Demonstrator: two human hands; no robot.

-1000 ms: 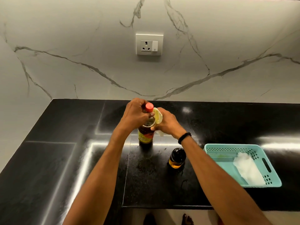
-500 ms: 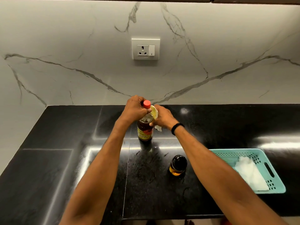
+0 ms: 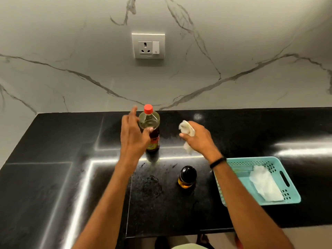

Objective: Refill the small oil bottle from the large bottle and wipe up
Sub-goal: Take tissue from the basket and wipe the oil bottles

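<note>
My left hand [image 3: 133, 137], fingers spread, hovers beside the capped large oil bottle [image 3: 150, 121]; my right hand [image 3: 199, 139] clutches a crumpled tissue [image 3: 186, 130], seemingly ready for the smeared counter [image 3: 53, 141].

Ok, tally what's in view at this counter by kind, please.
Bottles: 2 (large bottle, small bottle)
Baskets: 1 (teal basket)
Tissues: 2 (held tissue in the right hand, spare tissue in the basket)
Total: 5

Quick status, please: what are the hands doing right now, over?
Left hand open, by the capped big bottle. Right hand gripping a tissue. Small bottle capped, upright. Smears on the counter, unwiped.
</note>
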